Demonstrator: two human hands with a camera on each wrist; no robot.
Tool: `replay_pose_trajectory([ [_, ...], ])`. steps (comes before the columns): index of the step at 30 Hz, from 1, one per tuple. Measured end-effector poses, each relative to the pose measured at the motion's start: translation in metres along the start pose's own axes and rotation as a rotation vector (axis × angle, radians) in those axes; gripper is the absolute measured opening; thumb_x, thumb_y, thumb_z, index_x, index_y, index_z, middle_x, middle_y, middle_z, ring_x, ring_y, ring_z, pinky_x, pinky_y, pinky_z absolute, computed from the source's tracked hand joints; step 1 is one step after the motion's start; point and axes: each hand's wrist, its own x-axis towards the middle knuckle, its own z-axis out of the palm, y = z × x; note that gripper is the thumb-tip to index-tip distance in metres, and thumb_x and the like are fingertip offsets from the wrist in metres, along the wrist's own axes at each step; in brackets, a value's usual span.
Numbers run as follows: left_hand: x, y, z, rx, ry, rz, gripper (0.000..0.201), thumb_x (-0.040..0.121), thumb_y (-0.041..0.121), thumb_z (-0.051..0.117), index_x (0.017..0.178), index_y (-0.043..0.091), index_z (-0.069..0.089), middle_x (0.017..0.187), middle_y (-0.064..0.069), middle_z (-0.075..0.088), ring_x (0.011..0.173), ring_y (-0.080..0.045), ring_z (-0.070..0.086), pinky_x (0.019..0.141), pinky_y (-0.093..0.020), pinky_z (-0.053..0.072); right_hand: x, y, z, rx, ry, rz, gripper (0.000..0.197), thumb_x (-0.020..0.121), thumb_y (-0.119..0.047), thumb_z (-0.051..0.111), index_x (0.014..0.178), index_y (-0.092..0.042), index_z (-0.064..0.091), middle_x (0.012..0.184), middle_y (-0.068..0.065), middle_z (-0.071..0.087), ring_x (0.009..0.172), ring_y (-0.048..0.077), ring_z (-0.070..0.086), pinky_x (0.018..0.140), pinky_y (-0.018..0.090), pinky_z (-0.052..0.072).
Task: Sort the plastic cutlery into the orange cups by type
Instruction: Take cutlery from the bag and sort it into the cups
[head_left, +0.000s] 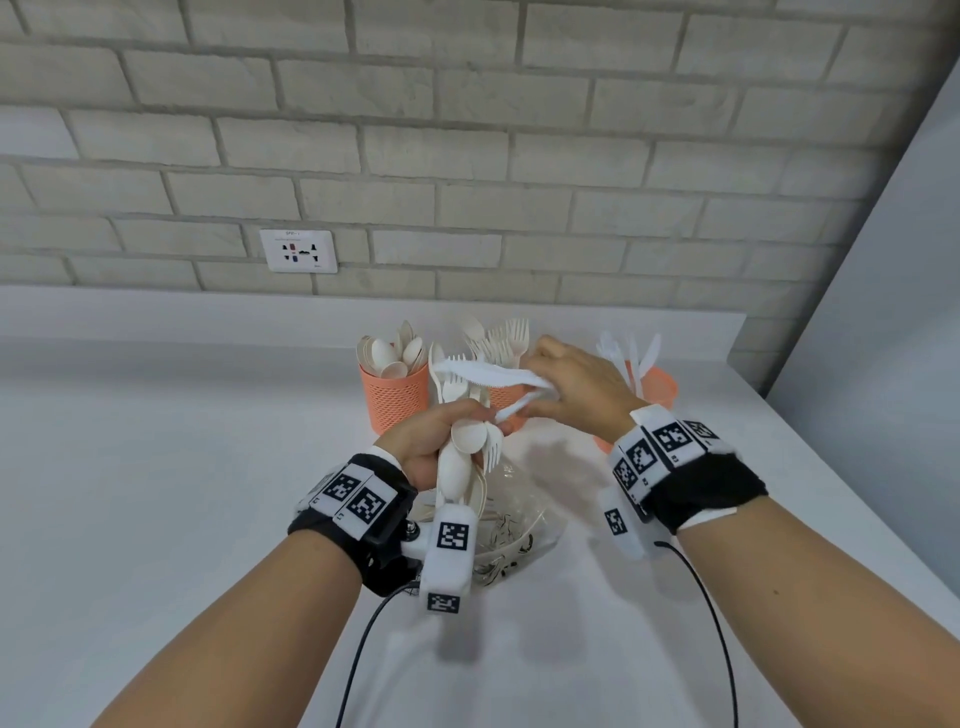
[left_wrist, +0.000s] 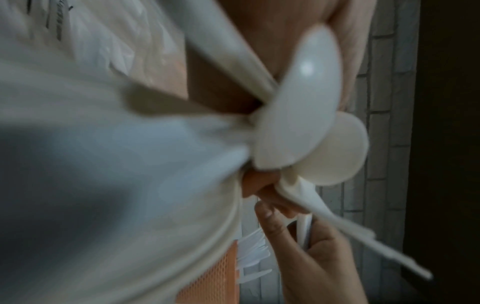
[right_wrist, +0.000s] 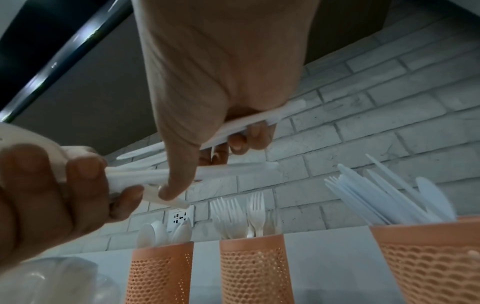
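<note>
1. Wrist bands with printed markers fill the lower frame of our head view; above them our left hand (head_left: 426, 447) is clenched round a mixed bundle of cutlery (head_left: 462, 462), spoons and forks, held at centre frame over a clear plastic bag (head_left: 511, 525).
2. Our right hand (head_left: 569, 387) has its fingers curled on white knives (head_left: 483, 375), blades pointing toward frame left, while its thumb and fingertips work at the bundle.
3. Handling judgement: pieces are light, thin, smooth, somewhat flexible; they slide against each other and tines snag. We would pinch each by the handle, not the blade or bowl.
4. Three orange cups stand behind the hands: spoon cup (right_wrist: 159, 271) at left, fork cup (right_wrist: 255, 267) at centre, knife cup (right_wrist: 436, 261) at right, each already partly stocked.
5. Step in hand, as we judge: pulling knives from the bundle for the right-hand cup.
6. Outward: white counter (head_left: 156, 467), grey brick wall (head_left: 467, 130), wall socket (head_left: 298, 251) at mid left.
</note>
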Motion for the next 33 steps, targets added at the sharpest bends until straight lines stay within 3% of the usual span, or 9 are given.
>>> replay_pose_trajectory([
  [3,-0.003,0.006,0.012,-0.055,-0.024,0.057,0.033,0.096,0.003,0.033,0.075,0.003,0.059,0.055,-0.009,0.066,0.039,-0.011,0.06,0.037,-0.017,0.046,-0.004,0.002,-0.001,-0.038,0.004,-0.003,0.038,0.09,-0.041,0.055,0.116,-0.014,0.052,0.107,-0.001,0.053,0.098,0.018,0.042,0.072,0.029,0.031],
  [8,0.003,0.02,0.026,-0.097,-0.021,0.105,0.033,0.094,0.0,0.035,0.075,-0.001,0.061,0.054,-0.013,0.064,0.039,-0.015,0.06,0.036,-0.019,0.046,-0.018,0.016,-0.006,-0.129,0.046,0.052,0.021,0.096,-0.036,0.044,0.105,-0.018,0.049,0.073,-0.014,0.038,0.089,0.018,0.032,0.078,0.032,0.023],
  [12,0.014,0.023,0.033,-0.168,0.017,0.113,0.041,0.093,0.001,0.035,0.064,0.001,0.064,0.051,-0.008,0.063,0.04,-0.015,0.058,0.04,-0.017,0.048,-0.03,0.041,-0.014,-0.054,0.004,0.143,0.025,0.1,-0.028,0.036,0.11,-0.008,0.045,0.081,0.004,0.052,0.077,0.023,0.044,0.068,0.031,0.031],
  [16,0.025,0.021,0.041,-0.273,0.065,0.142,0.022,0.093,0.005,0.04,0.079,0.006,0.057,0.062,-0.005,0.066,0.052,-0.015,0.063,0.055,-0.023,0.053,-0.03,0.072,-0.024,0.236,0.123,0.232,0.014,0.1,-0.024,0.037,0.098,-0.011,0.041,0.068,0.0,0.047,0.058,0.017,0.045,0.052,0.028,0.033],
  [20,0.047,0.008,0.047,-0.295,0.043,0.229,0.009,0.091,0.008,0.049,0.086,0.009,0.057,0.091,-0.006,0.058,0.084,-0.019,0.057,0.097,-0.039,0.043,-0.013,0.09,-0.026,0.553,0.487,0.348,0.014,0.1,-0.025,0.037,0.095,-0.013,0.038,0.065,-0.004,0.042,0.055,0.01,0.041,0.047,0.014,0.035],
  [24,0.064,-0.005,0.052,-0.288,0.043,0.31,0.008,0.091,0.007,0.05,0.097,0.01,0.054,0.079,0.0,0.062,0.079,-0.012,0.061,0.074,-0.027,0.054,-0.002,0.104,-0.009,0.758,0.651,0.425,0.011,0.1,-0.025,0.036,0.1,-0.014,0.038,0.069,-0.005,0.042,0.059,0.009,0.042,0.051,0.009,0.038],
  [26,0.07,-0.009,0.052,-0.257,0.061,0.324,0.016,0.09,0.005,0.052,0.105,0.009,0.052,0.083,0.002,0.064,0.078,-0.007,0.065,0.066,-0.023,0.055,0.0,0.113,0.005,0.823,0.638,0.479,0.012,0.1,-0.026,0.036,0.101,-0.015,0.039,0.069,-0.005,0.043,0.062,0.012,0.046,0.061,0.02,0.045],
  [29,0.076,-0.013,0.051,-0.23,0.053,0.334,0.03,0.09,0.002,0.05,0.119,0.008,0.048,0.081,0.003,0.067,0.071,-0.004,0.067,0.062,-0.021,0.054,0.001,0.124,0.026,0.885,0.57,0.554,0.011,0.099,-0.026,0.04,0.099,-0.015,0.042,0.074,-0.002,0.05,0.073,0.02,0.054,0.074,0.035,0.048],
  [33,0.084,-0.015,0.047,-0.247,0.023,0.334,0.042,0.09,0.001,0.049,0.13,0.012,0.045,0.069,0.002,0.064,0.066,-0.008,0.064,0.062,-0.024,0.053,0.004,0.131,0.039,0.827,0.508,0.607,0.015,0.099,-0.023,0.036,0.095,-0.011,0.043,0.077,0.003,0.051,0.077,0.022,0.051,0.068,0.031,0.042],
])
